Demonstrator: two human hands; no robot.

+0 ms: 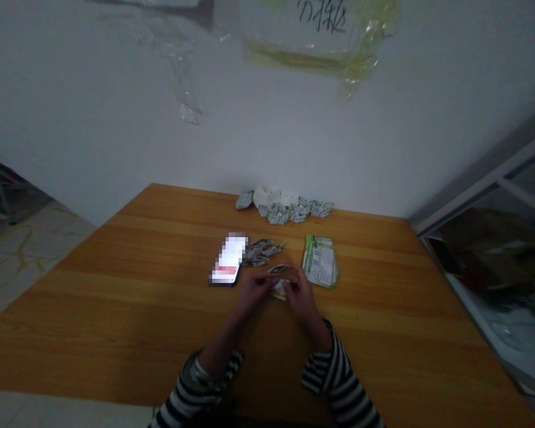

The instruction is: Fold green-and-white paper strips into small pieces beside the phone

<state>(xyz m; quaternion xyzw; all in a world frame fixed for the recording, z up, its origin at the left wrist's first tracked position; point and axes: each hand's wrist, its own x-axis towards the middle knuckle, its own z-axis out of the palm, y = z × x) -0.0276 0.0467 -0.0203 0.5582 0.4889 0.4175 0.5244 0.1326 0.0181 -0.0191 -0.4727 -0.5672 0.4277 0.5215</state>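
My left hand (253, 291) and my right hand (299, 292) meet over the middle of the wooden table (116, 309). Both pinch a small folded piece of printed paper (279, 289) between their fingertips. Another small folded piece (277, 268) lies just beyond the hands. A phone (228, 260) with a lit screen lies to the left of them. A flat stack of green and white printed sheets (320, 261) lies to the right. Both sleeves are striped black and white.
A few folded paper pieces (263, 251) lie beside the phone. A row of several folded pieces (285, 208) sits at the table's far edge against the white wall. A metal-framed shelf (494, 196) stands to the right. Tiled floor shows on the left.
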